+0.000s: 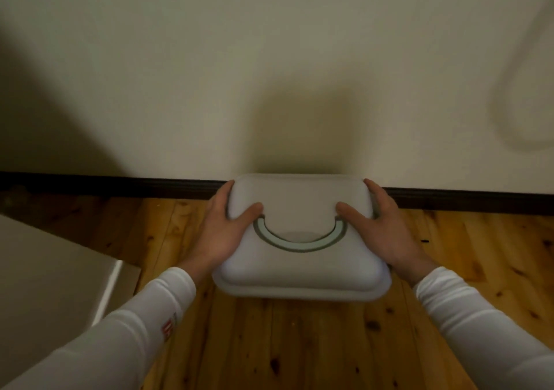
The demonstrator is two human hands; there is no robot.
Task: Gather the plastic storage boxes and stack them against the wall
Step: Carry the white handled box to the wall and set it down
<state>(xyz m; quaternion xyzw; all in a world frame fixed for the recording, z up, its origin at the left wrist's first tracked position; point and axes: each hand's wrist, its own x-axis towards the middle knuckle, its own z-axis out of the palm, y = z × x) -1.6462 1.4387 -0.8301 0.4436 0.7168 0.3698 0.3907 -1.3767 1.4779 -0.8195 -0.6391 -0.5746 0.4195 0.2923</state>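
A white plastic storage box (301,266) with a rounded lid and a grey-green curved handle lying flat on top sits at the foot of the cream wall (269,60), its far edge at the dark skirting board (120,184). My left hand (223,230) grips its left side, thumb on the lid. My right hand (383,224) grips the right side the same way. Whether the box rests on the floor or on another box is hidden by its own lid.
The wooden plank floor (299,344) spreads in front of the wall. A pale flat-topped object with a metallic edge (54,269) stands at the left. A blurred pale shape (527,90) hangs at the right against the wall.
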